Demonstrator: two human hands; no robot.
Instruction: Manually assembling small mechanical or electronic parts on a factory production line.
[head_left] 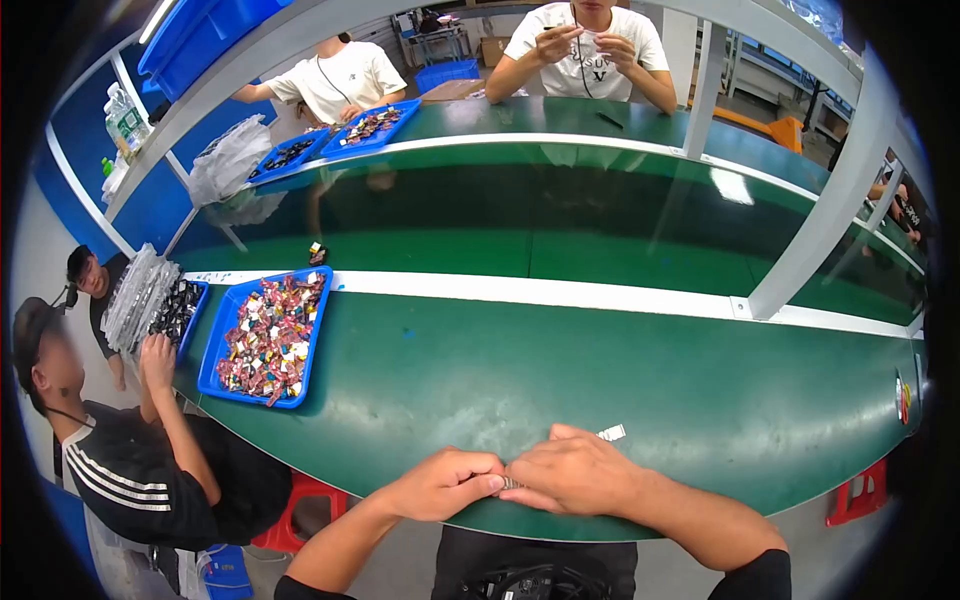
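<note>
Near the front edge of the green table (470,360), my left hand (440,484) and my right hand (580,472) meet, fingertips together. Both are closed on a small grey, ribbed piece (510,483), pinched between them and mostly covered by the fingers. Its exact kind does not show. Just beyond my right hand lies a small white strip-like piece (612,433), apart from the fingers.
A blue tray (322,335) of small reddish, white and yellow parts stands left. Beside it, a co-worker's hand (156,362) reaches another tray of black parts (180,308). A white rail (520,289) crosses behind, with a post (815,230) right. Two people sit opposite.
</note>
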